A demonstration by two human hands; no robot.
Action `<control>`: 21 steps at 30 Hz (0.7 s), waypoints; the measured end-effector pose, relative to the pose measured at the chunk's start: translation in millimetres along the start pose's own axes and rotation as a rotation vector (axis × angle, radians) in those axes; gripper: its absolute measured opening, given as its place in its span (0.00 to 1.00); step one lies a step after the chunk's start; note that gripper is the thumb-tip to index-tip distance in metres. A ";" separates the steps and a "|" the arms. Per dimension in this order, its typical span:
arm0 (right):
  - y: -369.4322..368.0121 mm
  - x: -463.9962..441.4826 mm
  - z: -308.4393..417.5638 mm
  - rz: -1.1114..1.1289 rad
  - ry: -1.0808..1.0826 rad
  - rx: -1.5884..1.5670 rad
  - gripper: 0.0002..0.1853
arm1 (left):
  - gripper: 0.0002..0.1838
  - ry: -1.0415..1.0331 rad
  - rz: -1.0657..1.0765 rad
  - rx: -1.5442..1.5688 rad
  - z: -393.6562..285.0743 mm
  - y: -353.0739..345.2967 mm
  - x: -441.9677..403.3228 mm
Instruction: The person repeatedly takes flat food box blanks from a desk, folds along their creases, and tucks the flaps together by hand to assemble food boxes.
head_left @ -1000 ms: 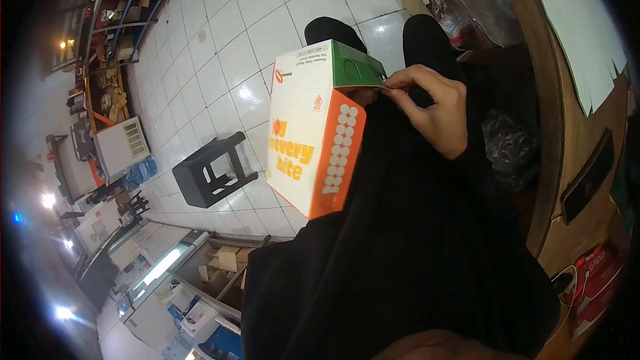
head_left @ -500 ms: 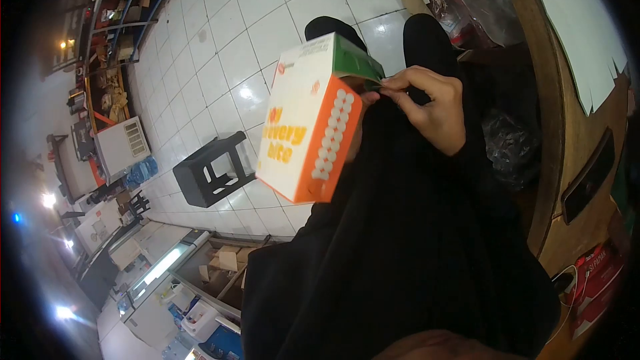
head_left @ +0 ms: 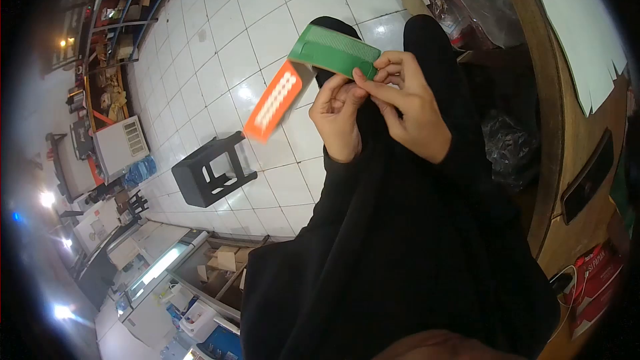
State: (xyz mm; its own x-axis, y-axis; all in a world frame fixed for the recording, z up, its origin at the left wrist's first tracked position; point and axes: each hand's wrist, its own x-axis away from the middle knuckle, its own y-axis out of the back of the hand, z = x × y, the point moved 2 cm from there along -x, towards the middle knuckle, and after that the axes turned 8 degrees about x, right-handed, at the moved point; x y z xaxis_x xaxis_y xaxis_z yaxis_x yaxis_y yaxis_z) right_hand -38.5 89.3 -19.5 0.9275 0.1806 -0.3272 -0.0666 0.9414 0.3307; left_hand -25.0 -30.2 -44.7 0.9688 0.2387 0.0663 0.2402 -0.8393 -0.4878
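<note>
Over the wearer's dark clothing (head_left: 400, 240), both hands meet at one end of a carton (head_left: 337, 53). The right hand (head_left: 420, 120) is narrow, its thumb and fingers pinching the near corner of the green panel (head_left: 317, 48). The left hand (head_left: 339, 127) is also narrow, fingers curled and thumb drawn in at the panel's lower edge; whether it grips card or only braces it, one cannot tell.

The carton hangs in the air in front of the knees, its orange side (head_left: 272, 107) slanting down and left, blurred. The work in hand seems to be at the edge of the green panel. It calls for fingertip pressure close to the crease, with one hand steadying the card while the other works. Pressing along the fold rather than pulling at the corner should spare it from tearing or buckling. Since the far end appears unsupported, its weight could twist the pinched edge; resting it on the lap would make for a steadier hold.

To the right, the wooden desk (head_left: 573, 140) bears white sheets (head_left: 583, 47), a dark phone (head_left: 588, 177) and red packs (head_left: 597, 283). Beyond the carton, a black stool (head_left: 190, 177) lies on the tiled floor (head_left: 213, 60). Farther off stand a glass-fronted counter (head_left: 193, 253) and crowded shelves (head_left: 133, 30).
</note>
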 end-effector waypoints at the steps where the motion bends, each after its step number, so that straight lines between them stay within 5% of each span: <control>1: -2.8 2.6 0.0 0.043 -0.018 0.016 0.22 | 0.12 0.050 -0.041 -0.040 -0.6 0.1 -1.1; 5: 15.6 8.2 -7.7 0.216 -0.071 0.013 0.24 | 0.08 -0.022 -0.004 -0.214 5.6 1.7 -0.7; 7: 34.5 4.0 -12.6 0.090 -0.103 0.147 0.31 | 0.07 -0.195 0.021 -0.670 6.7 -7.4 4.5; 10: 50.5 -7.6 -9.3 -0.095 -0.001 0.329 0.47 | 0.09 -0.422 0.523 -0.983 10.4 -26.5 21.1; 12: 52.1 -16.3 -19.3 -0.152 -0.007 0.358 0.39 | 0.09 -0.533 0.777 -1.048 23.4 -37.6 35.2; 15: 73.2 -16.4 -52.8 -0.127 -0.171 0.340 0.37 | 0.19 -0.223 0.961 -0.939 22.8 -37.6 36.9; 16: 80.6 -19.4 -63.1 -0.138 -0.281 0.298 0.38 | 0.20 -0.259 0.905 -0.884 12.5 -36.3 30.1; 17: 86.6 -21.2 -60.4 -0.220 -0.101 0.310 0.39 | 0.21 -0.300 0.848 -0.828 -1.3 -32.6 22.0; 19: 94.4 -22.0 -46.3 -0.079 -0.188 0.019 0.39 | 0.31 -0.416 0.567 -0.930 -30.3 -19.6 1.3; 21: 81.5 -16.9 -32.2 0.020 -0.126 -0.035 0.36 | 0.38 -0.188 0.425 -0.351 -30.8 -26.4 -8.9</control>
State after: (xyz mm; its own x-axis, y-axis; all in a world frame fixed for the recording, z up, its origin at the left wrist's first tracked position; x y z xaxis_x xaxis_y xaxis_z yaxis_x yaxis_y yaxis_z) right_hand -71.5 172.1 -15.5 0.9647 0.1640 -0.2059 -0.0963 0.9479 0.3038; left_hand -38.0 -25.3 -5.5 0.9649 -0.0992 -0.2434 -0.1310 -0.9843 -0.1181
